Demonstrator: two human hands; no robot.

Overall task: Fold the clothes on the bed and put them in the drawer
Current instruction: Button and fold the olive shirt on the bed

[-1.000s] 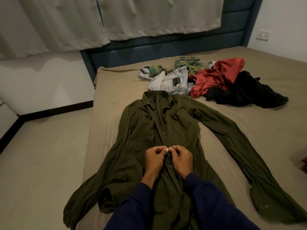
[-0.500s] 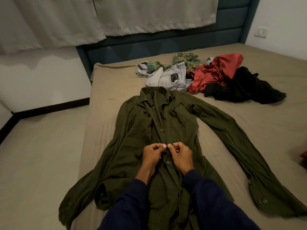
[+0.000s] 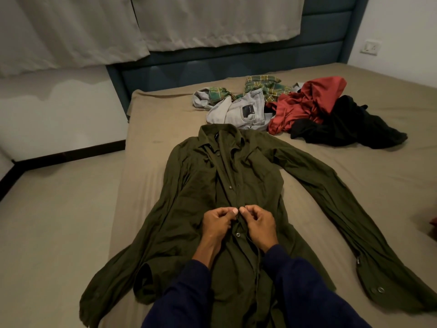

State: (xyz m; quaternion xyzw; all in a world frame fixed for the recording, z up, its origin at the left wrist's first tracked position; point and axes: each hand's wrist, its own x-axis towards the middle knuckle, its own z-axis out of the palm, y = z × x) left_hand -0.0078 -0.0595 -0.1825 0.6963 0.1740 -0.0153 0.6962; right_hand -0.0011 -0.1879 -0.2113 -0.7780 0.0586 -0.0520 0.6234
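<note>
Head view gives me everything I have to work from. An olive shirt [image 3: 236, 185] lies face up on the bed [image 3: 156, 129], collar toward twelve o'clock, one sleeve running out to about four o'clock and the other bunched down toward seven. Both hands meet over the middle of the shirt's front. My left hand [image 3: 217, 223] has its fingers curled tight, pinching the edge of the front opening, and my right hand [image 3: 259, 221] mirrors it from the three o'clock side, thumb and forefinger closed on the opposite edge. The two thumbnails are nearly touching right at the placket.

I judge the step in hand to be buttoning the shirt closed ahead of folding it. One button shows just below the hands, at six o'clock from them, and two more show up the placket toward the collar; whether those are fastened I cannot tell.

Next, as I read it, the button under the fingers wants pushing through its hole, then the hands move up toward twelve for the rest. Folding has not begun.

At about one o'clock from the collar waits a heap: grey jeans [image 3: 241, 110], a green plaid garment [image 3: 267, 86], a red garment [image 3: 305, 100] and a black garment [image 3: 343, 124]. No drawer is in view.
</note>
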